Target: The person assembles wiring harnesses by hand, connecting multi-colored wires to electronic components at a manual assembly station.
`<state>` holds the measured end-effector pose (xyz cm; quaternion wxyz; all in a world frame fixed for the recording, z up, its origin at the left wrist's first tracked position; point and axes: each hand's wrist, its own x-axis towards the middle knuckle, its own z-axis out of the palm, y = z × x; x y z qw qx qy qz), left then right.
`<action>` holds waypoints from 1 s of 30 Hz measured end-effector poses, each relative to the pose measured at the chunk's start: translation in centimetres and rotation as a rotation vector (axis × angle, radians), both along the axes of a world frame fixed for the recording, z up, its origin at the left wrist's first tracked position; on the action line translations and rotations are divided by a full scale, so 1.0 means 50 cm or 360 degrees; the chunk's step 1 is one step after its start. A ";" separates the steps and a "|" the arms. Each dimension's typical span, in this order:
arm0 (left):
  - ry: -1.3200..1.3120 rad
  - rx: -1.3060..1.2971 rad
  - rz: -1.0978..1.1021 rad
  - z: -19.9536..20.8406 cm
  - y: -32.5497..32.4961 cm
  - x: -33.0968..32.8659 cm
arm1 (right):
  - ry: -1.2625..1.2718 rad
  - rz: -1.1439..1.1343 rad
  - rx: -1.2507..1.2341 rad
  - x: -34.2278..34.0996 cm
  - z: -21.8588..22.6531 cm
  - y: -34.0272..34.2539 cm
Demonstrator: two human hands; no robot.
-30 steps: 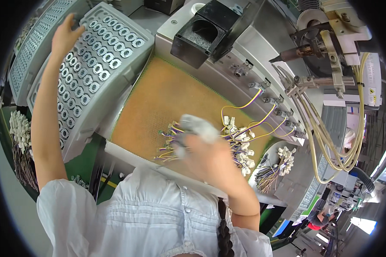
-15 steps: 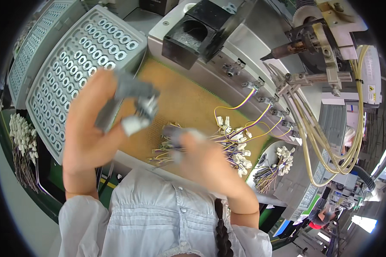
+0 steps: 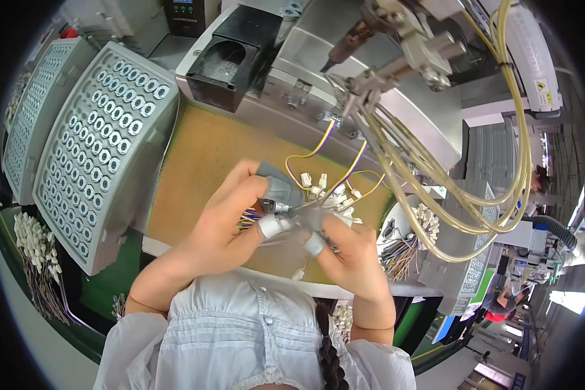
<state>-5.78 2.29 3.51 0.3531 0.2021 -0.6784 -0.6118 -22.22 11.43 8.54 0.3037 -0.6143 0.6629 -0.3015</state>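
Observation:
My left hand, with grey and white covers on its fingertips, pinches a small silvery metal part over the tan work mat. Close against it on the right, my right hand also wears fingertip covers. Its thumb and forefinger are closed together near that part; blur hides what they hold. Behind and beneath both hands lie yellow and purple wires with white connectors. Two yellow-and-purple leads run up to small metal clamps on the machine's front.
A grey tray of ring-shaped metal parts leans at left, another beside it. A soldering iron and looped clear tubes overhang the right. A black box stands at the back. Connector wire bundles lie right and left.
My left hand has moved right, away from the tray, carrying the metal part. My right hand has shifted slightly right, and the hands now meet. The whole view has shifted.

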 end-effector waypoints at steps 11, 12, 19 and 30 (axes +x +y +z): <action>0.0102 0.0288 -0.0169 -0.008 0.031 -0.016 | -0.0294 -0.0023 -0.0120 -0.030 -0.007 0.014; 0.0068 0.0405 -0.0169 -0.005 0.032 -0.016 | -0.0362 -0.0014 -0.0180 -0.032 -0.009 0.015; -0.0130 -0.0222 -0.0032 0.015 0.009 -0.018 | -0.0376 -0.0038 -0.0090 -0.036 -0.007 0.019; -0.0114 -0.0856 0.0109 0.031 0.000 -0.028 | -0.1430 -0.0276 0.0766 -0.064 -0.016 0.000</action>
